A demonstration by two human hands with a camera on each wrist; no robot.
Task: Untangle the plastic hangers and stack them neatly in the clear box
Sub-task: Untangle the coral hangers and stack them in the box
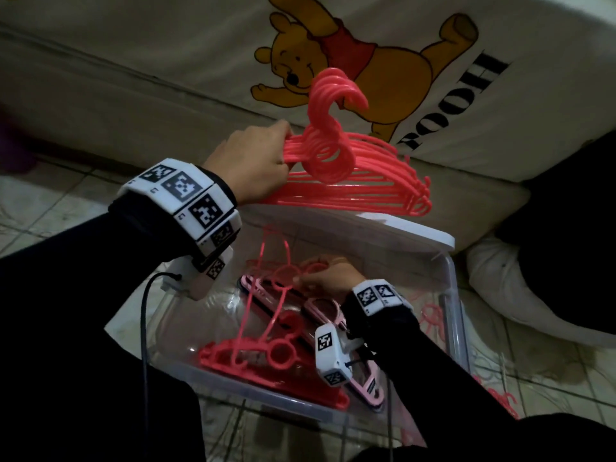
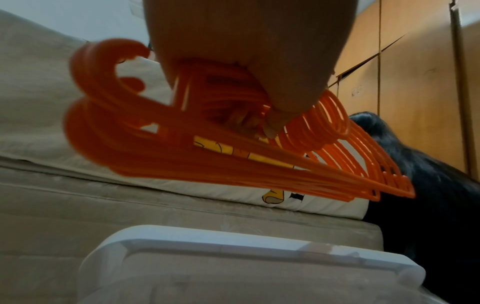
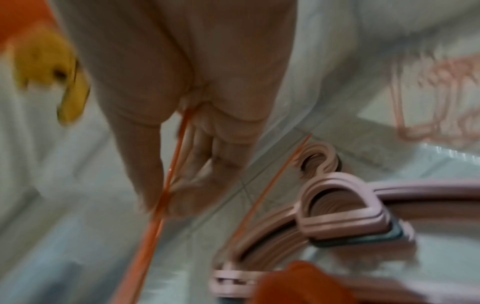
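My left hand (image 1: 256, 161) grips a thick bundle of several coral-red plastic hangers (image 1: 353, 175) by one shoulder end, holding them above the far rim of the clear box (image 1: 450, 315); the same bundle (image 2: 233, 148) fills the left wrist view under my thumb. Down inside the box, my right hand (image 1: 328, 278) pinches a single thin coral hanger (image 1: 276, 308) standing on edge; its thin bar (image 3: 166, 185) runs between my fingers (image 3: 153, 164). A stack of pale pink hangers (image 3: 335, 205) and more coral hangers (image 1: 260, 356) lie on the box floor.
The white lid (image 1: 400, 231) leans behind the box against a mattress with a cartoon bear cover (image 1: 350, 61). More pink hangers (image 1: 433, 318) lie on the tiled floor right of the box. A dark cloth and a white cushion (image 1: 520, 295) sit at the right.
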